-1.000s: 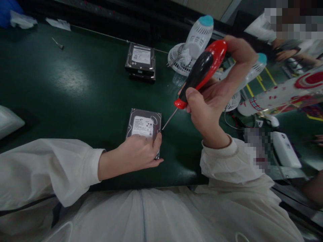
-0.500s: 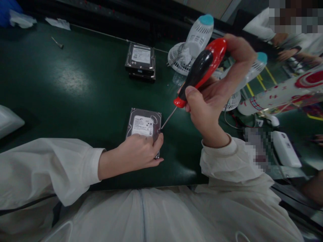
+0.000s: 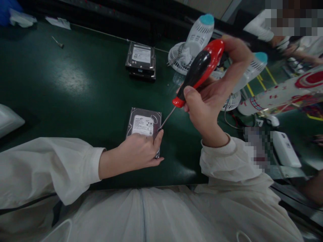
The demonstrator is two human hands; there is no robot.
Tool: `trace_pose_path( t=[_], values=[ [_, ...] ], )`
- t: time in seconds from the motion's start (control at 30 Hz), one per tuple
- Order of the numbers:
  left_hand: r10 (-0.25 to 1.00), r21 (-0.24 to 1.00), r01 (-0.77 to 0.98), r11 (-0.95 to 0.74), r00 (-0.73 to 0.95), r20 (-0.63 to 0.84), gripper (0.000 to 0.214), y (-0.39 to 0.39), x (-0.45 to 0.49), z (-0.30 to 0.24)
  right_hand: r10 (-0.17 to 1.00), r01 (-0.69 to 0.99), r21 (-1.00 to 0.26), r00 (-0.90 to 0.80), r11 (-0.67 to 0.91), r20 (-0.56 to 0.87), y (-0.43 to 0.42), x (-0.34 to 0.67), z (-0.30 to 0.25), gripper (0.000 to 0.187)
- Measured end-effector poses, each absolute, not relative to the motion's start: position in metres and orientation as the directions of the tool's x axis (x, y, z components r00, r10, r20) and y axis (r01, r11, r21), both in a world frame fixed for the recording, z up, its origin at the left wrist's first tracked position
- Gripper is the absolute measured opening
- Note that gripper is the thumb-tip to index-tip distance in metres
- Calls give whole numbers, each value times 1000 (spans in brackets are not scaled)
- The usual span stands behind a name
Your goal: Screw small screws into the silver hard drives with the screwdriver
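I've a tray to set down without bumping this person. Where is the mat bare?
Widest bare mat lies left of the hard drive, between the stacked drives and the left sleeve. Right of the screwdriver, fans and cables crowd it.

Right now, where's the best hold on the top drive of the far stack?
Pinch the top drive by its two long side edges, from above. It lies flat, label up, on another drive, so the underside is blocked; both sides stand clear.
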State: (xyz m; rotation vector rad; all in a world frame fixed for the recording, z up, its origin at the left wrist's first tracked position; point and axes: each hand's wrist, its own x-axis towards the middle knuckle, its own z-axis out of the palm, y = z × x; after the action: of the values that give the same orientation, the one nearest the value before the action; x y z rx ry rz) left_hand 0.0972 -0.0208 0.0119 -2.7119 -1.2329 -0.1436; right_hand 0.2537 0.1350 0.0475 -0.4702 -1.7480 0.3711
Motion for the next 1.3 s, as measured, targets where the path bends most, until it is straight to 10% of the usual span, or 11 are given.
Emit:
trace_pose_path(
  t=[1.3],
  values=[
    [700,-113,730,-674,680,219,68,-21,93,8,398,-101,-418,-168,903,902,130,251,56,57]
  ],
)
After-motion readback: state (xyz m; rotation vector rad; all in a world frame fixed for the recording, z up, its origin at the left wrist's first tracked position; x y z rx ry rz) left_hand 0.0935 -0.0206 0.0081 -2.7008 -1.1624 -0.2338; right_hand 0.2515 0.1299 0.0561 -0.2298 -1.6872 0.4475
